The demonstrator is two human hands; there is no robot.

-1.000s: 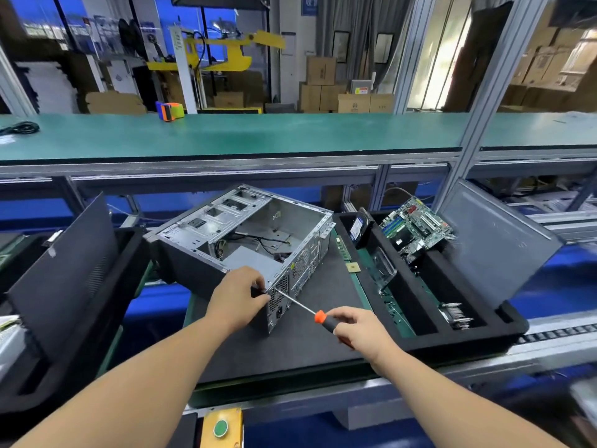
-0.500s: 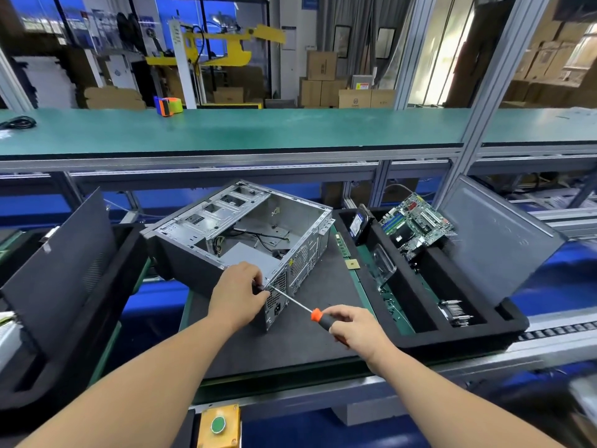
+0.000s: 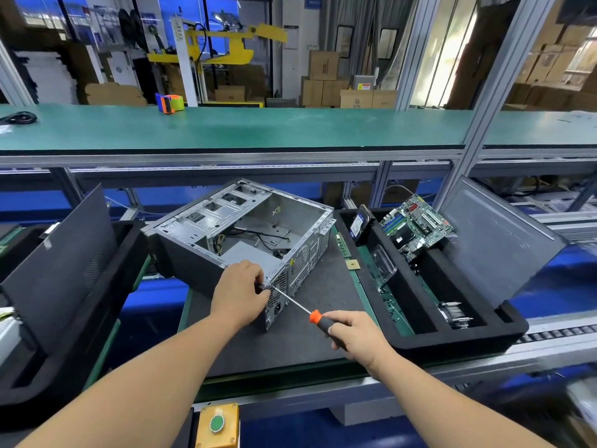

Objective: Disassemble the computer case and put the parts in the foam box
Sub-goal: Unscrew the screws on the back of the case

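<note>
The computer case [image 3: 239, 234] lies open on the dark mat of the worktop [image 3: 316, 347], just left of the foam box [image 3: 458, 342], where a motherboard [image 3: 416, 226] already stands. The right hand [image 3: 357, 334] wraps the screwdriver [image 3: 315, 316], whose tip meets the case's rear corner. The left hand [image 3: 239, 294] curls at that corner; what its grip pinches is hidden. Judged step: loosening a rear screw. Next calls for steady turning, then catching the screw.

Green workbench [image 3: 258, 130] — cardboard boxes [image 3: 323, 79] behind (bright windows [image 3: 452, 50] right).
</note>
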